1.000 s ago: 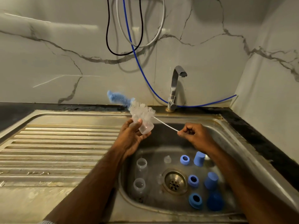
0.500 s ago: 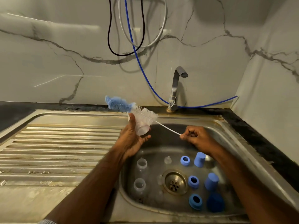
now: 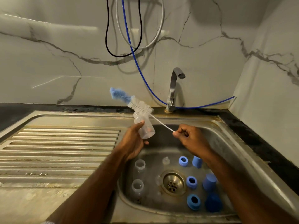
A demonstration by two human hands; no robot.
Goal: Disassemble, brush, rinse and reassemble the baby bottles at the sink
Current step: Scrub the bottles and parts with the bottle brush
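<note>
My left hand (image 3: 133, 143) grips a clear baby bottle (image 3: 144, 126) above the sink's left rim, its mouth tilted up and away. My right hand (image 3: 191, 139) pinches the thin white handle of a bottle brush (image 3: 139, 105); its white bristles sit just above the bottle's mouth and its blue tip points up-left. In the sink basin (image 3: 163, 144) stand two more clear bottles (image 3: 140, 165) (image 3: 137, 187), a clear teat (image 3: 166, 160), three blue collar rings (image 3: 183, 161) (image 3: 191, 181) (image 3: 193, 201) and three blue caps (image 3: 197, 161) (image 3: 209, 181) (image 3: 212, 202).
A metal tap (image 3: 174, 88) rises behind the basin, no water running. The ribbed drainboard (image 3: 61, 151) stretches to the left. A blue hose (image 3: 142, 73) and other cables hang down the marble wall. The drain (image 3: 172, 182) sits mid-basin.
My left hand has turned the bottle so its base now points toward me and its mouth faces the brush. The brush has lifted slightly, still outside the bottle.
</note>
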